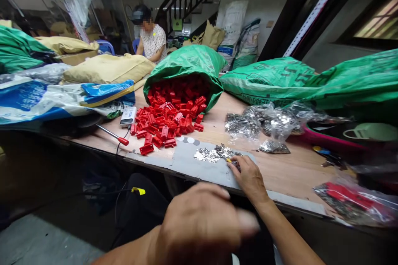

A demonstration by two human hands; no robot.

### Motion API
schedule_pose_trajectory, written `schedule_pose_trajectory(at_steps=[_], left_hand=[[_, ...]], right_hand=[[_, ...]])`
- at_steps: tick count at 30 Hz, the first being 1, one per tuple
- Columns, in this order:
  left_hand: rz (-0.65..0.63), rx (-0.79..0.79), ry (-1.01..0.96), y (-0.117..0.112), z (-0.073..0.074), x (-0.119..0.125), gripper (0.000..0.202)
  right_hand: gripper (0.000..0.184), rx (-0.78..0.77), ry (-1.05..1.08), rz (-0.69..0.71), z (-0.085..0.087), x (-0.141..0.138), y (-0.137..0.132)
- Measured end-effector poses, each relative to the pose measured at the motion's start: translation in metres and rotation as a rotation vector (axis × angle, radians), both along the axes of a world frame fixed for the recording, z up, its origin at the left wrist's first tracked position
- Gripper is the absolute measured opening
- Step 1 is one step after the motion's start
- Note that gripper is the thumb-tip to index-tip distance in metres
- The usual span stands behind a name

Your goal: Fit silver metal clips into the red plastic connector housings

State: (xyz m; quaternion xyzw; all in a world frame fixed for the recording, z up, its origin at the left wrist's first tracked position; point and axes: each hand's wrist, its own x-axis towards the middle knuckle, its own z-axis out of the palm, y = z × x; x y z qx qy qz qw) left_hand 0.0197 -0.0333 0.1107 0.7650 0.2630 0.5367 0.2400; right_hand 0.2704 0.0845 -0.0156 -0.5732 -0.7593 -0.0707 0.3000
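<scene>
My left hand (205,219) is raised close to the camera, large and smeared by motion. Its fingers look bent, but whether they hold anything cannot be made out. Farther off, my right hand (250,178) rests at the front of the table, closed around a thin screwdriver-like tool (230,160) with a yellow and dark handle. The tool's slim end points left into a spread of small flat silver metal pieces (207,155) on a grey mat (186,161). Left of and beyond these lies a heap of red plastic parts (164,126), spilling from a green woven sack (192,60).
Clear bags of metal pieces (242,126) lie right of the mat. A pink bin (311,134) and a bag with red parts (351,198) stand farther right. A white device (128,116) and a red-handled rod (113,134) are at left. Across the table sits another person (154,41).
</scene>
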Motion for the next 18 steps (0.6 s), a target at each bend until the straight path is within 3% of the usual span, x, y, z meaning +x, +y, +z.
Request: schedule_pose_trajectory(at_steps=[1, 6, 8, 11, 18], left_hand=[[0.018, 0.022, 0.021, 0.017, -0.012, 0.002, 0.038], [0.717, -0.158, 0.397, 0.087, -0.088, -0.006, 0.05], [0.865, -0.189, 0.519, 0.105, -0.107, -0.014, 0.053], [0.98, -0.183, 0.616, 0.124, -0.116, -0.023, 0.048], [0.979, -0.202, 0.735, 0.136, -0.117, -0.034, 0.038]], right_hand=[[0.021, 0.028, -0.011, -0.014, -0.002, 0.0, 0.001], [0.022, 0.145, -0.051, -0.078, -0.009, -0.001, 0.002], [0.021, 0.164, -0.02, -0.051, -0.009, -0.001, 0.001], [0.018, 0.171, 0.075, 0.011, -0.006, -0.002, -0.002], [0.017, 0.135, 0.374, 0.002, 0.0, -0.004, -0.01]])
